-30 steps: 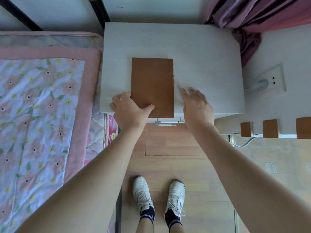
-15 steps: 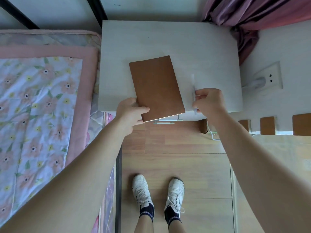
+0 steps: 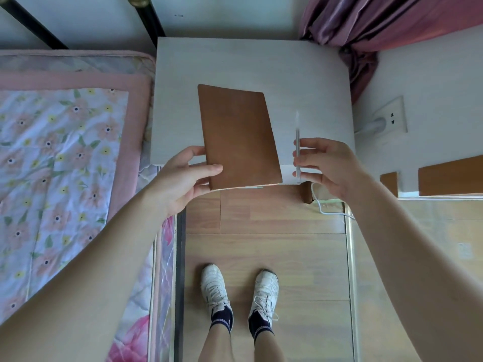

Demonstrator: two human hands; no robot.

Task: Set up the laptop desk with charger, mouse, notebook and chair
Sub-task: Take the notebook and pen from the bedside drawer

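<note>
A brown notebook (image 3: pixel 239 137) is lifted above the front of the white desk (image 3: pixel 261 66), tilted a little to the left. My left hand (image 3: pixel 183 176) grips its near left corner, thumb on the cover. My right hand (image 3: pixel 326 163) pinches a thin clear pen (image 3: pixel 297 142) upright, just right of the notebook over the desk's front edge. No laptop, mouse or chair is in view.
A bed with a floral quilt (image 3: pixel 65 165) lies against the desk's left side. A wall socket (image 3: pixel 389 118) with a white plug sits at the right, its white cable (image 3: pixel 326 207) running down to the wooden floor. Purple curtain (image 3: pixel 366 24) hangs at the back right.
My left hand has lifted the notebook off the desk and turned it. My right hand has picked up the pen and raised it.
</note>
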